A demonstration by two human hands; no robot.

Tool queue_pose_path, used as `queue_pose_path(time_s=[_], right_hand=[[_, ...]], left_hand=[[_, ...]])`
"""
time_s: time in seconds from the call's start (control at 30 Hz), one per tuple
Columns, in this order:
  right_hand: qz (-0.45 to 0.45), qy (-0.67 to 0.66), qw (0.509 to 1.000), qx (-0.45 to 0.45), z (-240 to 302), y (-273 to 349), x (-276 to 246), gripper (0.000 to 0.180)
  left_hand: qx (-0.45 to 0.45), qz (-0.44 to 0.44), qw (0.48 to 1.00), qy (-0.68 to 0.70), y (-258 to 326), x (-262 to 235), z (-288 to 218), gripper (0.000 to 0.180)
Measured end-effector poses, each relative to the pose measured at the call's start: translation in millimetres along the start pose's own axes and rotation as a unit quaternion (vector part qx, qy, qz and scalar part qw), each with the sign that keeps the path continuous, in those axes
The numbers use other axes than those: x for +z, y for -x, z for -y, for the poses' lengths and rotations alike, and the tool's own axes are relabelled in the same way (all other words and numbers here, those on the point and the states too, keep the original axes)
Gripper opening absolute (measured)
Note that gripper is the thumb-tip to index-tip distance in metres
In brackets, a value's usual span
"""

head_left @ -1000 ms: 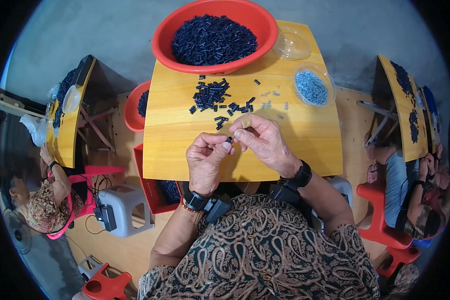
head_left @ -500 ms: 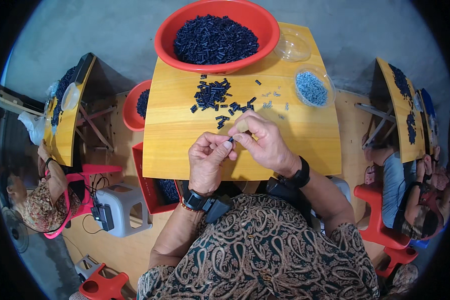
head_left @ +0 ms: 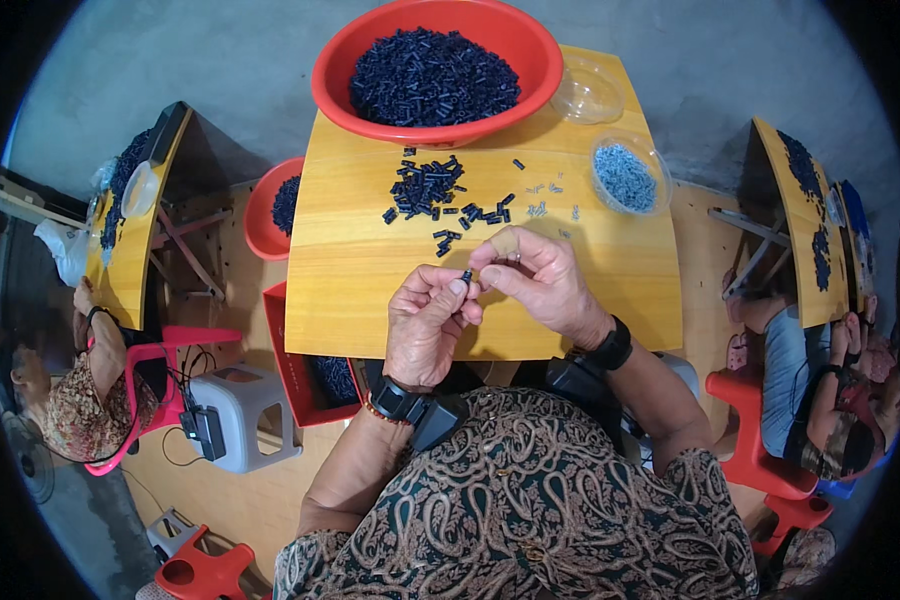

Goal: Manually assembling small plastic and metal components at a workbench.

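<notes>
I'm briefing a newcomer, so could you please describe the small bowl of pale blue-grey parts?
On the yellow wooden table, look right of the big red basin. Two clear bowls sit there; the nearer clear bowl holds pale blue-grey bits, while the farther one is empty.

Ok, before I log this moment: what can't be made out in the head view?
- Small dark piece: mostly covered by the left hand and right hand fingertips; its shape is unreadable.
- Pale parts in the clear bowl: too small to identify.
- Red bin under the table: half hidden by the tabletop.
</notes>
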State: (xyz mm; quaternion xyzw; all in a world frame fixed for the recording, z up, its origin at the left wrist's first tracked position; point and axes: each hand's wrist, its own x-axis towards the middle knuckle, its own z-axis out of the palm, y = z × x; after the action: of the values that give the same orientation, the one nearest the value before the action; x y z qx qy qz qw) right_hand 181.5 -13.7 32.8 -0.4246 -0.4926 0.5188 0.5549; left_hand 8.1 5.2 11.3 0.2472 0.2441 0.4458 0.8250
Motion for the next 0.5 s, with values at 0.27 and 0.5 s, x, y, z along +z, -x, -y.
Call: queue_pose_path(time_s=[0.27,0.5], right_hand=[[0.015,0.172,0.980,-0.099,3,-6,3,0.006],[0.091,0.200,0.965,-0.146,-4,-4,-2,0.010]], left_hand=[[0.010,-0.005,1.000,-0.009,-2,-3,0,0.004],[0.016,-0.017,0.999,-0.040,6,-10,10,0.003]])
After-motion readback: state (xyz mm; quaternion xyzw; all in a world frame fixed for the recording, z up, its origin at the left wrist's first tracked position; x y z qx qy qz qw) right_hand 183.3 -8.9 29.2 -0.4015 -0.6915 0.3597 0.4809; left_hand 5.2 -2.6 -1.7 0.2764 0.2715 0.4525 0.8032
